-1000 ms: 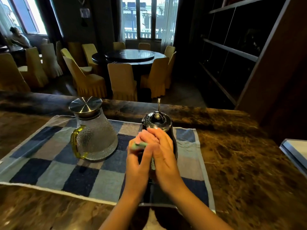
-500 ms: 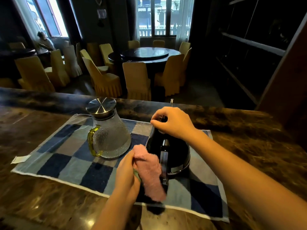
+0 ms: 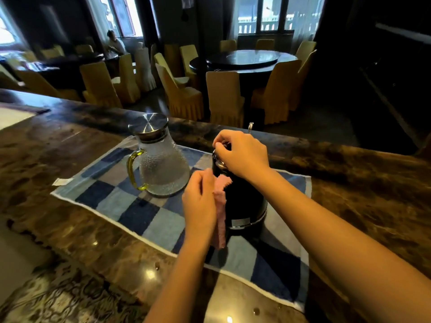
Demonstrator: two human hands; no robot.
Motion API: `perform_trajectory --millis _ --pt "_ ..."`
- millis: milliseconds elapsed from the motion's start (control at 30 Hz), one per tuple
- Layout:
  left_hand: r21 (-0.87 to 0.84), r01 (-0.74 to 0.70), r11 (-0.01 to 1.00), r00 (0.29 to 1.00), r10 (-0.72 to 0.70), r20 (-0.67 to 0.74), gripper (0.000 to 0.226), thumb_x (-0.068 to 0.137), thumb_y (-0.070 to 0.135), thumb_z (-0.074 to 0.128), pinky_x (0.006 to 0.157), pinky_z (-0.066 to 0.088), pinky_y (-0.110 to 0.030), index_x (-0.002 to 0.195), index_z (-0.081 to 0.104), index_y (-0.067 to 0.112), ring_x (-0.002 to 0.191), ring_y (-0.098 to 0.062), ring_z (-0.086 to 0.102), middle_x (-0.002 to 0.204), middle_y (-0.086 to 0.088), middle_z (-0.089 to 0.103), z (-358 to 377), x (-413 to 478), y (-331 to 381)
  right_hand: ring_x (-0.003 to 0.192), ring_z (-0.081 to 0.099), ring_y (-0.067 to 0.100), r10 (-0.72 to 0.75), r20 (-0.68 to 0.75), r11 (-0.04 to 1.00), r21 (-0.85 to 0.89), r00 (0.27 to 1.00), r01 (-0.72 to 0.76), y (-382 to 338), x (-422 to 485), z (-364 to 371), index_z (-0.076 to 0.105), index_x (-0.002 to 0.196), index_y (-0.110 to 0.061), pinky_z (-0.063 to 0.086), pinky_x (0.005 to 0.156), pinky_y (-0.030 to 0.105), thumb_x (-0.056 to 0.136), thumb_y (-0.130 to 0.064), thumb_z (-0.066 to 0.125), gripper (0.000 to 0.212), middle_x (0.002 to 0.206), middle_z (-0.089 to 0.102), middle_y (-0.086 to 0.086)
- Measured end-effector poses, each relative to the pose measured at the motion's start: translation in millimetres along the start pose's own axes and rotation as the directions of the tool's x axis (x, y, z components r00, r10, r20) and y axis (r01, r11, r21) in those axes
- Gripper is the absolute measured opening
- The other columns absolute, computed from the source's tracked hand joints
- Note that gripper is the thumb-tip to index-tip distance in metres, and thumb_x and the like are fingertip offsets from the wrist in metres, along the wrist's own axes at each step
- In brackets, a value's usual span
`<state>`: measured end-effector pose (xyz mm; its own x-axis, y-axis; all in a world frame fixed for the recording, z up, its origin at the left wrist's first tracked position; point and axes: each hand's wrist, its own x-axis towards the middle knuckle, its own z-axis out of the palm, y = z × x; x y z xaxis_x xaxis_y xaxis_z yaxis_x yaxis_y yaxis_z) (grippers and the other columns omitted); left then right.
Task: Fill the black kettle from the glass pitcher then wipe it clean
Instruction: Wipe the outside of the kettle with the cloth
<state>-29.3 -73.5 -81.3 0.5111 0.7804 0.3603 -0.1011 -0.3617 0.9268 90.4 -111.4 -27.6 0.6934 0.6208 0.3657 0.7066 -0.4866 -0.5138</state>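
Note:
The black kettle [image 3: 245, 201] stands upright on a blue checked mat [image 3: 140, 213]. My right hand [image 3: 242, 155] grips the kettle's top, fingers curled over the lid, which it mostly hides. My left hand [image 3: 200, 199] holds a pink cloth [image 3: 220, 206] against the kettle's left side; the cloth hangs down to the mat. The glass pitcher [image 3: 163, 166], with a steel lid and yellow-green handle, stands on the mat just left of the kettle.
The mat lies on a dark marble counter [image 3: 349, 194]. A white paper scrap [image 3: 61, 181] sits at the mat's left edge. Beyond the counter stand yellow-covered chairs [image 3: 224, 96] and a round table [image 3: 245, 59]. A person [image 3: 115, 44] sits by the far window.
A second ago both hands were together in front of the kettle. My right hand went up onto the kettle's top. My left hand brought the pink cloth against the kettle's side.

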Motion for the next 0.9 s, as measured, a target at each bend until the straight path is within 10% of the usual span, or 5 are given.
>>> perform_trajectory --millis 600,800,900 --pt "0.058 -0.015 0.998 0.984 0.004 0.18 0.021 0.092 0.031 0.056 0.062 0.046 -0.012 0.082 0.071 0.019 0.068 0.003 0.064 0.072 0.01 0.072 -24.5 -29.4 -2.7 0.089 0.061 0.016 -0.011 0.02 0.999 0.045 1.0 0.01 3.1 1.7 -0.6 0.067 0.099 -0.031 0.045 0.071 0.03 0.094 -0.035 0.046 0.022 0.096 0.069 -0.006" --pt "-0.075 0.295 0.953 0.952 -0.286 0.109 0.043 0.082 0.058 0.051 0.07 0.051 -0.027 0.074 0.07 0.021 0.07 -0.006 0.066 0.065 0.008 0.071 -12.9 -51.8 -41.6 0.079 0.053 0.013 -0.004 0.009 0.999 0.045 1.0 0.004 3.9 1.4 -1.2 0.067 0.099 -0.03 0.038 0.068 0.029 0.094 -0.033 0.046 0.022 0.092 0.068 -0.007" --pt "-0.065 0.353 0.933 0.932 -0.344 0.114 0.049 0.086 0.061 0.034 0.059 0.044 -0.004 0.062 0.064 0.031 0.058 0.011 0.062 0.051 0.027 0.064 -0.9 -45.4 -16.7 0.08 0.056 0.014 0.006 0.008 0.999 0.049 1.0 -0.007 4.5 1.7 -2.1 0.068 0.096 -0.031 0.038 0.067 0.029 0.094 -0.032 0.045 0.022 0.086 0.064 -0.009"
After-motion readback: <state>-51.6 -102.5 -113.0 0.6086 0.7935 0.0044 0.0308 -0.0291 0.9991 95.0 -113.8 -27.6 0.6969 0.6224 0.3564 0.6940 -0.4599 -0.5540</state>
